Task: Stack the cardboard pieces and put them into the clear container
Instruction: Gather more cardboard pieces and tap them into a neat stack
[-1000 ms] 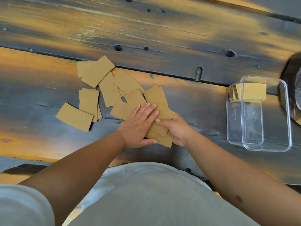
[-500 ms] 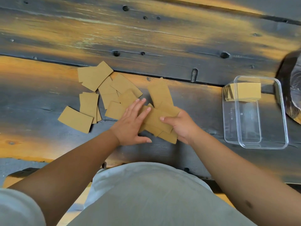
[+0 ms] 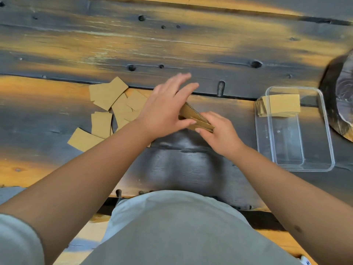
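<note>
Several brown cardboard pieces lie scattered on the dark wooden table at the left. My right hand grips a small stack of cardboard pieces, lifted and tilted on edge. My left hand has straight fingers and lies against the stack's left side, its thumb touching the lower edge. The clear container stands to the right, with a stack of cardboard in its far end.
A dark round wooden object sits at the right edge, just beyond the container. The table's near edge runs right in front of my body. Gaps and knot holes mark the planks.
My right hand has gathered pieces off the table and raised them on edge. My left hand has lifted from pressing them flat and now lies against the stack. The view has tilted slightly.
</note>
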The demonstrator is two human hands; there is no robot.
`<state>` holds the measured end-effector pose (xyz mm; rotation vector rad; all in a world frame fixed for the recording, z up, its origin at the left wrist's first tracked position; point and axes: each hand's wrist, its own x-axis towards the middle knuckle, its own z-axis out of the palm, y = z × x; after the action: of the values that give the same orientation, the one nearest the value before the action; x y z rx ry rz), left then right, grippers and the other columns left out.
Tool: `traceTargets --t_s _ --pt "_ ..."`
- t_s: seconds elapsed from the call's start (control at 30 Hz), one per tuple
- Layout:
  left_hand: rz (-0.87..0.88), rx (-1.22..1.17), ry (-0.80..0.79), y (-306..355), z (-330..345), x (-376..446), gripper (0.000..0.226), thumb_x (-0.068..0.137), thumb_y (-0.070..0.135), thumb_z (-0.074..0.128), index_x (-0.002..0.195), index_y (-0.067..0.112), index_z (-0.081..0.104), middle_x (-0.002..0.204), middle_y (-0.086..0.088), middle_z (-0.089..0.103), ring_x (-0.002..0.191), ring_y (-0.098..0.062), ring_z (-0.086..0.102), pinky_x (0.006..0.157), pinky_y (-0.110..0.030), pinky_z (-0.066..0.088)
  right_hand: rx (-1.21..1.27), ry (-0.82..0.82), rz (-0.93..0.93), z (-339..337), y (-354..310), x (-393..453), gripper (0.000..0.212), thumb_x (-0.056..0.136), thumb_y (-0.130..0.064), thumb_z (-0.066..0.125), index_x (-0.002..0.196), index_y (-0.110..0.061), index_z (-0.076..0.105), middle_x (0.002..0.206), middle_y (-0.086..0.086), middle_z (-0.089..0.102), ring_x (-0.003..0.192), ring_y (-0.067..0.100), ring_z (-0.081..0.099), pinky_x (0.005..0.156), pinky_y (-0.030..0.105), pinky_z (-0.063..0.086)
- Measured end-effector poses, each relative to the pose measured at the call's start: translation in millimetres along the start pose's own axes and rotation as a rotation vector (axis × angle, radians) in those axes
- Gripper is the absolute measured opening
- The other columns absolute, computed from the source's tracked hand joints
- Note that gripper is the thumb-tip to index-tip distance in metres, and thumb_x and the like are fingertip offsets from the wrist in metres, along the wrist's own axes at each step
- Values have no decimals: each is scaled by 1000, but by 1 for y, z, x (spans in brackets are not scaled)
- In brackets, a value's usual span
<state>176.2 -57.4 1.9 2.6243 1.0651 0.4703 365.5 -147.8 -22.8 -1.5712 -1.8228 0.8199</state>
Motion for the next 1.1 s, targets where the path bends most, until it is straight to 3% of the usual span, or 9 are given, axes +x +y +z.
traceTargets --t_s 0.07,0.17,0.4,0.5,0.57,0.67,0.8,0.9,1.1 --pt "-70 -83 -145 -8 6 3 68 79 49 69 136 23 44 135 -4 53 120 -24 52 92 -40 47 42 42 147 2 8 -3 40 78 -2 72 115 -14 62 101 -7 58 91 -2 49 83 8 38" --pt "-77 -99 -260 -13 23 -7 54 84 46 66 130 20 54 130 -2 59 118 -22 54 94 -35 47 19 17 311 -2 25 -11 45 79 -10 75 120 -22 60 104 -10 57 96 3 52 82 7 34" --pt "-136 143 -534 -18 50 0 72 81 62 59 143 28 41 159 -8 20 145 -29 17 115 -47 24 -138 -5 264 -4 47 -17 28 80 -22 75 106 -19 65 94 -13 52 86 11 53 75 25 42" --pt "-135 -160 -492 -13 53 2 95 75 52 73 150 25 20 157 -4 24 142 -20 24 114 -30 21 -173 -15 226 -2 53 -18 25 80 -24 74 101 -17 63 93 -11 51 87 14 51 72 28 39" --pt "-159 -315 -478 -4 59 4 93 75 44 77 149 26 23 151 -2 37 135 -17 36 108 -25 26 -203 -46 213 0 57 -19 28 81 -26 74 105 -16 63 97 -5 58 95 19 51 74 30 39" --pt "-304 -411 -479 2 68 5 72 77 41 77 138 29 41 123 -2 63 108 -18 59 90 -28 46 -194 -85 220 2 61 -24 39 79 -28 75 114 -23 58 104 -7 60 104 19 50 75 31 40" --pt "-234 -340 -536 -4 69 -1 32 84 39 69 113 27 61 89 9 66 82 -13 60 66 -24 45 -92 -47 335 2 62 -27 61 76 -31 76 126 -36 42 109 -16 49 105 7 44 80 27 40" --pt "-176 -275 -632 -5 70 -5 28 89 40 63 109 21 64 90 0 63 82 -18 58 71 -32 47 -91 -58 329 -2 65 -26 56 80 -30 73 128 -31 45 115 -12 53 107 8 44 86 27 41" --pt "-363 -573 -533 6 72 -3 21 85 19 71 104 24 66 90 8 68 79 -5 62 72 -24 50 -170 -151 277 -4 67 -23 46 84 -29 70 125 -25 49 112 -7 57 105 16 50 82 28 40"
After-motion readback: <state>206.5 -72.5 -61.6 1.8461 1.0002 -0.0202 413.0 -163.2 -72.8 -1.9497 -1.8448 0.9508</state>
